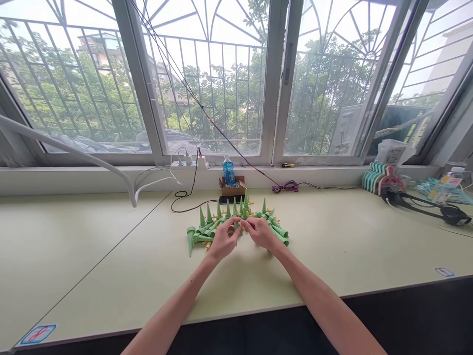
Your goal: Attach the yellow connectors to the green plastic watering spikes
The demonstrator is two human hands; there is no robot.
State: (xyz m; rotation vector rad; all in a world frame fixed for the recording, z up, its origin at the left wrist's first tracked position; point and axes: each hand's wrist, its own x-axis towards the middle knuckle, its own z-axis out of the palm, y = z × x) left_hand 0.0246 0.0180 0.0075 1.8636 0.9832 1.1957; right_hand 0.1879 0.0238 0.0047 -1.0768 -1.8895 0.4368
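Green plastic watering spikes point(201, 237) lie heaped across the table in front of me, and several stand point up in a row behind my hands. Small yellow valve pieces point(208, 245) show among them. My left hand point(222, 240) is closed on one green spike point(236, 225), its thumb and fingers around the upper part. At the same spot, my right hand point(261, 232) pinches with thumb and forefinger at a tiny yellowish piece, partly hidden by the fingertips. To the right, more spikes point(280, 230) lie on their sides beside my right hand.
Behind the heap stand a small cardboard box point(232, 190) with a blue-labelled bottle point(228, 171) and a phone point(231, 199) on a cable. Coiled wires point(285, 187) lie farther right. Black goggles point(424, 206) and pastel hangers point(384, 180) are at the right. A white curved tube point(74, 148) juts in left.
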